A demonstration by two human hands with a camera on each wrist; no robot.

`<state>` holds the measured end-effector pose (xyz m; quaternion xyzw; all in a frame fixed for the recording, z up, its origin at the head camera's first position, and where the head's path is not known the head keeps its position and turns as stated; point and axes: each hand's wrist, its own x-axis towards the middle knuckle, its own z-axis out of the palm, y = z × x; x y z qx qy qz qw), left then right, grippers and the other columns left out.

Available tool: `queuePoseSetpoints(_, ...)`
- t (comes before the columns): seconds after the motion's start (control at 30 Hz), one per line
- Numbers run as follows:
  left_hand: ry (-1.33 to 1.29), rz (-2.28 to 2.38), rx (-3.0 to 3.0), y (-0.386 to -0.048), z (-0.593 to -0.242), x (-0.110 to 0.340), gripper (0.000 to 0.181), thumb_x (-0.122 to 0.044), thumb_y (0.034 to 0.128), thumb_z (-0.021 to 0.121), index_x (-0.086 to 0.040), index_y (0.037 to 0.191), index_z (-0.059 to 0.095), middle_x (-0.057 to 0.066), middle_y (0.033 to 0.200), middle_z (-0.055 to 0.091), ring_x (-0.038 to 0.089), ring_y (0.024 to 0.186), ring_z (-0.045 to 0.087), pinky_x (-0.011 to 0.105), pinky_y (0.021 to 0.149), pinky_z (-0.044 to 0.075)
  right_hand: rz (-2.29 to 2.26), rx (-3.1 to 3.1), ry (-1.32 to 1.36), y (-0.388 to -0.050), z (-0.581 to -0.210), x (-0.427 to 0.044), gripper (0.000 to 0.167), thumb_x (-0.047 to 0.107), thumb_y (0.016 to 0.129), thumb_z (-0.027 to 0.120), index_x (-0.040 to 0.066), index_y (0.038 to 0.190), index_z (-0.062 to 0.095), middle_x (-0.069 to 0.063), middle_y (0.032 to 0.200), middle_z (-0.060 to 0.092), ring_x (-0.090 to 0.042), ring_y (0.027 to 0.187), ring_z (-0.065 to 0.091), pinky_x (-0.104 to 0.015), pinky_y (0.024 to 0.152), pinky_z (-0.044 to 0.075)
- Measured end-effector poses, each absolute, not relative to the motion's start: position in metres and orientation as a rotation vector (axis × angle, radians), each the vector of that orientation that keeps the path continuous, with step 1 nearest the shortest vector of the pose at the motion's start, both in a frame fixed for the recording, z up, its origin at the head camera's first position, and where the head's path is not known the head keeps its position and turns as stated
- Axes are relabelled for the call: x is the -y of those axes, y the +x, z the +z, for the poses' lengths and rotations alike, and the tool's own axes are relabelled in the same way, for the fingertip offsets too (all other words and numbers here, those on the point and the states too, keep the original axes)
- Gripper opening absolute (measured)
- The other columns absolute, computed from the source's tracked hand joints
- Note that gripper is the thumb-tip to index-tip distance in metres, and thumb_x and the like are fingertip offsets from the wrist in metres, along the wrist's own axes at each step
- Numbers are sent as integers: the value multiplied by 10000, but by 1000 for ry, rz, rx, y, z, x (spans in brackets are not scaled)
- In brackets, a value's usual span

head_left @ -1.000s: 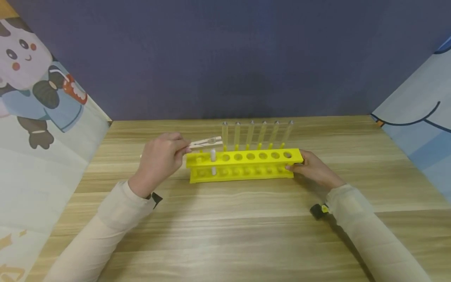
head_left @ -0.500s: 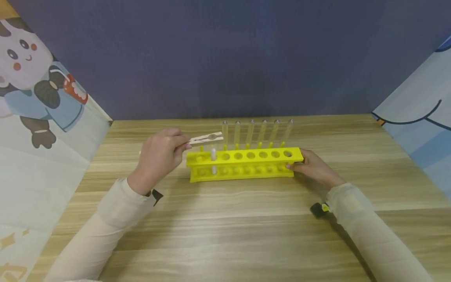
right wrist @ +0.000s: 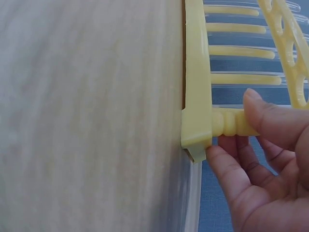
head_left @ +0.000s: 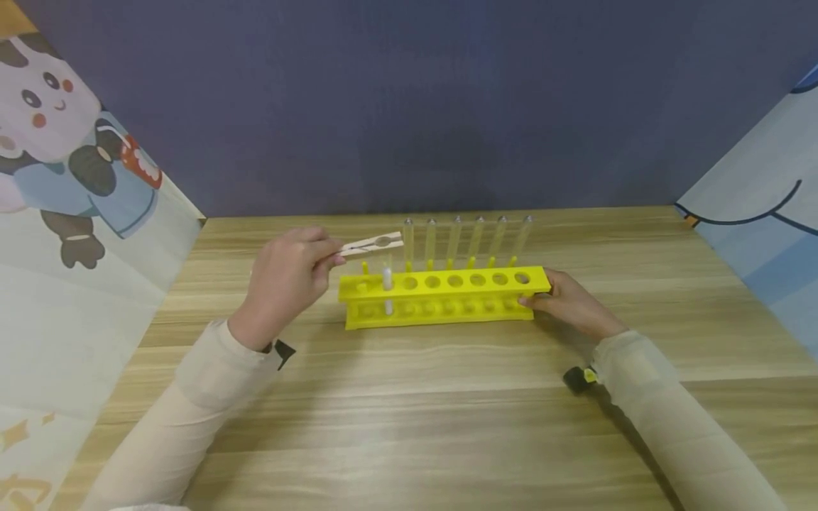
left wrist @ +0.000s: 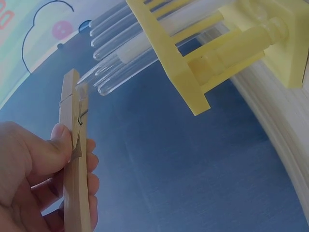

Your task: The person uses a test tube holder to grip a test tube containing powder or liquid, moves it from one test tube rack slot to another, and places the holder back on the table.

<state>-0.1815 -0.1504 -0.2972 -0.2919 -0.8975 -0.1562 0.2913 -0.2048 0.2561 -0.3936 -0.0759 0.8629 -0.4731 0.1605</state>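
Note:
My left hand point(head_left: 284, 280) pinches the handle of a wooden test tube clamp point(head_left: 373, 245) between thumb and fingers. The clamp's jaws point right, above the left part of the yellow test tube rack point(head_left: 441, 284). A clear test tube holding white material point(head_left: 387, 278) stands in the rack near its left end. In the left wrist view the clamp point(left wrist: 76, 135) reaches close to the tube mouths; whether it touches glass I cannot tell. My right hand point(head_left: 575, 305) grips the rack's right end, and in the right wrist view thumb and fingers are round its end post point(right wrist: 229, 122).
Several clear test tubes point(head_left: 431, 241) stand upside down on yellow pegs along the rack's back. A bare peg point(head_left: 365, 268) sticks up at the back left. The wood-patterned table point(head_left: 434, 426) meets a dark blue panel point(head_left: 422, 106) behind and printed panels at both sides.
My left hand has raised the clamp slightly, so its jaws sit higher above the white-filled tube. The right hand and the rack have stayed in place.

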Motion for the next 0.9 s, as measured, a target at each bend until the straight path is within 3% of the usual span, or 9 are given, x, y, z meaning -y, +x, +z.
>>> queuePoseSetpoints(0.57,-739,-433,2378,-184,-299,158,118,-52,788,736,-9,897,750,77,788,671,247,631,584,353,504,457,-1343,-2473,-224,-207,-397,-257,486,166,882,654,27,1312,474,-151,1241,571,-276,1126,541,-491,1035,352)
queuePoseSetpoints(0.9,-726,-435,2376,-184,-302,163,115,-43,781,734,-12,891,749,74,771,661,246,615,575,353,486,444,-1317,-2492,-219,-207,-396,-257,501,179,879,658,26,1318,470,-161,1260,556,-314,1167,511,-520,1053,317)
